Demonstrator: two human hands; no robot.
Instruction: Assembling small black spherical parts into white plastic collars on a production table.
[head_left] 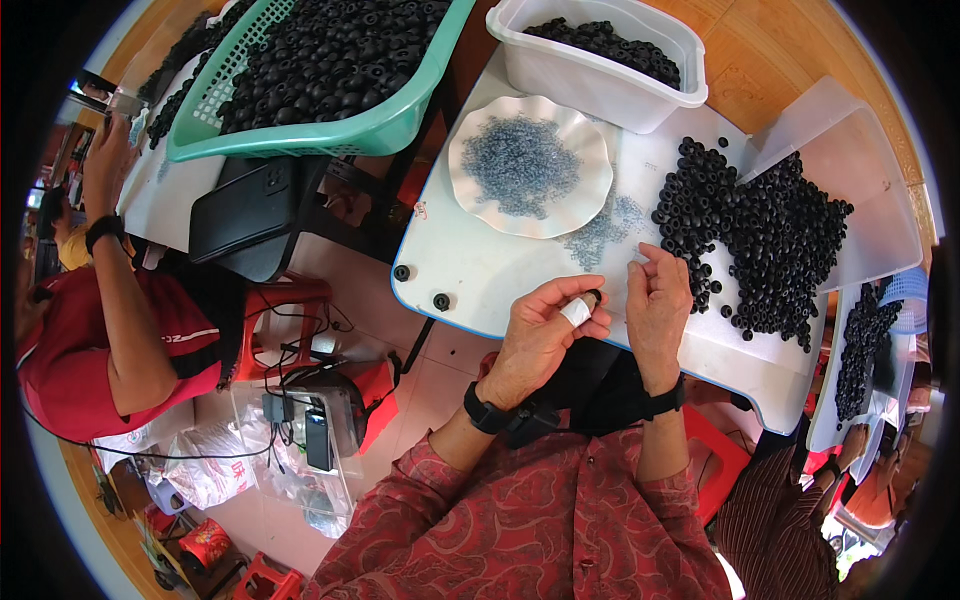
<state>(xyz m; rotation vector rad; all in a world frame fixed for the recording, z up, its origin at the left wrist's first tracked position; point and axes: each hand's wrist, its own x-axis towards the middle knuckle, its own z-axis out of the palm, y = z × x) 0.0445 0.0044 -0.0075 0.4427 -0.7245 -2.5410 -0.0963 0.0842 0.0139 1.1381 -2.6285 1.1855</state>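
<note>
The left hand's (535, 335) fingers pinch a small dark piece (597, 294) beside a white wrap (576, 312); a rolling grip could let it drop. The right hand's (658, 305) fingers curl narrowly; whether they hold anything, I cannot tell. Just beyond, loose clear bits (600, 232) on the surface (480, 275) could scatter if brushed, as could the black beads (790, 240) rightward

The white desk (470, 268) supported a scalloped plate (466, 170), a white tub (585, 90), scattered clear pieces (600, 232) and loose black rings (785, 245).

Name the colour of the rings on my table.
The rings are black, seen best in the head view.
</note>
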